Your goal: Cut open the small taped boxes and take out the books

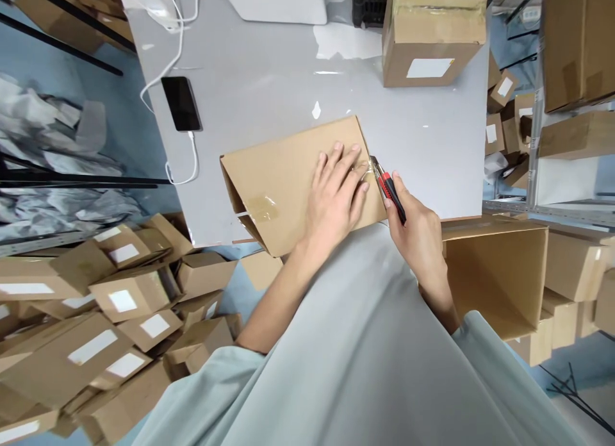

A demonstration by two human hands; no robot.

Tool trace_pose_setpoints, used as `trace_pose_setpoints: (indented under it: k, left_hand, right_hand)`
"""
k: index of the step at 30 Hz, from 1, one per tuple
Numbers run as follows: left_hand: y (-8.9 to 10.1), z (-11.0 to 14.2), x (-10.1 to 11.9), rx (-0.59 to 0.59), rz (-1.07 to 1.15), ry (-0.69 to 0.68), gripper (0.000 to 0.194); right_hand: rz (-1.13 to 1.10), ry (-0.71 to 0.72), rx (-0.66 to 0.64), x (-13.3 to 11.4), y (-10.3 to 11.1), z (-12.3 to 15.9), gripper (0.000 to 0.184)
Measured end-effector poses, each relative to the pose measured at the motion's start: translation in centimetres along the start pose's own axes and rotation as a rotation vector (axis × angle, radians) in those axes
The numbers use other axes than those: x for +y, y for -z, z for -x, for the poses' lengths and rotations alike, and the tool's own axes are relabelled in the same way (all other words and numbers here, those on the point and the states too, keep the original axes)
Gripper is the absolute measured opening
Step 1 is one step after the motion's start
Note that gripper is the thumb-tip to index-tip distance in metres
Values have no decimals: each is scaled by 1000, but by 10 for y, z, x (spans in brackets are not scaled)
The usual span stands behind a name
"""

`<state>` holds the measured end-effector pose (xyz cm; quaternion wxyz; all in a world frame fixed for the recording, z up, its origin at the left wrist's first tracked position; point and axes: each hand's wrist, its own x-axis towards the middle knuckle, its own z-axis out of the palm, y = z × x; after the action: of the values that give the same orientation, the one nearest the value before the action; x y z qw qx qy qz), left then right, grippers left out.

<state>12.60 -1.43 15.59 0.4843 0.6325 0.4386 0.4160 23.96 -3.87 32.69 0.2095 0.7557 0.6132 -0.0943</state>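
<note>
A brown cardboard box [288, 183] lies slantwise at the table's near edge, with clear tape at both ends and a gap showing at its left end. My left hand [336, 193] rests flat on top of it toward the right, fingers spread. In my right hand [413, 225] is a red and black box cutter [389, 188], gripped between thumb and fingers. Its blade end meets the box's right edge beside the tape; how deep the blade sits cannot be made out.
A phone [181, 104] with a white cable lies at the left of the grey table [269, 68]. A taped box [432, 42] stands at the back right. An open carton [494, 273] is beside my right arm. Many boxes [129, 292] are heaped at lower left.
</note>
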Motion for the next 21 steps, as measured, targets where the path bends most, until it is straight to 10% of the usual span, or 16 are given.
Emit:
trace_pose_setpoints:
  k: [21]
  left_hand:
    - [-5,3,1,-22,69,26,52]
  right_hand:
    - [383,-139,-262,-64,30,-10,74]
